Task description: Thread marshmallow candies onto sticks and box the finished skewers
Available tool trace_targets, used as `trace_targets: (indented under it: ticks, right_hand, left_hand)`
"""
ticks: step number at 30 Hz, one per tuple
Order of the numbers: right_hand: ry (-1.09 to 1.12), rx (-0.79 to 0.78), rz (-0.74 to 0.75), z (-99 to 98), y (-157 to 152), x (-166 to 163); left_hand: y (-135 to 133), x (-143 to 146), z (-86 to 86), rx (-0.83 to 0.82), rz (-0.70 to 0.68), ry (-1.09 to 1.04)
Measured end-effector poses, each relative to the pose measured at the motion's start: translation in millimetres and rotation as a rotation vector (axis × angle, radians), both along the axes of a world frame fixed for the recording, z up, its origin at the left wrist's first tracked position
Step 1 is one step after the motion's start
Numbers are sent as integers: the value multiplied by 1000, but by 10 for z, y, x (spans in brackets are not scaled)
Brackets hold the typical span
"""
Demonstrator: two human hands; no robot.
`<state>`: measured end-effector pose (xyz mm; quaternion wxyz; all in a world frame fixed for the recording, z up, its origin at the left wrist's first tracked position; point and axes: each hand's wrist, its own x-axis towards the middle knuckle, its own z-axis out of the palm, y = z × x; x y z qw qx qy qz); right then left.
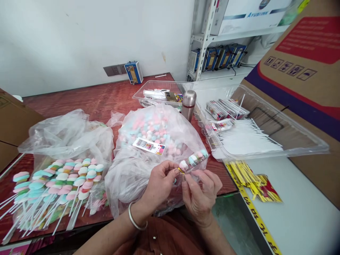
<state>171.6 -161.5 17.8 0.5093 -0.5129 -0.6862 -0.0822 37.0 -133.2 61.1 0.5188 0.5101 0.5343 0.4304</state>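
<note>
My left hand [162,180] is closed in a pinch at the base of a marshmallow skewer [193,159], a row of pastel marshmallows in a clear wrapper. A thin gold twist tie [181,170] sits at the wrapper's neck, between my hands. My right hand [199,193] pinches the tie's lower end with thumb and forefinger; its other fingers curl beside the wrapper. The stick is hidden behind my fingers. Beneath the skewer lies a large clear bag of loose marshmallows [156,129], with a printed label card [149,146] on top.
Unwrapped marshmallow skewers [66,179] lie piled at left beside a crumpled plastic bag [71,131]. A steel flask [188,105] stands behind the big bag. At right, a clear tray [300,150] holds white sticks and label packs. Gold twist ties [247,177] lie below it.
</note>
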Motion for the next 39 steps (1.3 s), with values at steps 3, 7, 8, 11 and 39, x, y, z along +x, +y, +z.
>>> trace_targets:
  ticks: [3,7,8,11,39]
  right_hand:
    - [371,-203,59,-59,68,-94]
    - [905,-463,277,-101,146,-166]
    - [964,-510,320,-87,153,-167]
    - [1002,-653,396,32,150,-139]
    - [-208,8,256,451,-22,125]
  left_hand:
    - [39,64,-43,-287,-6,-503]
    - [40,83,-66,-386,-33,-696]
    - [38,78,-65,-371,-20,-684]
    - [35,58,-62,-297,36,-589]
    - [-66,-342,410,287,-582,430]
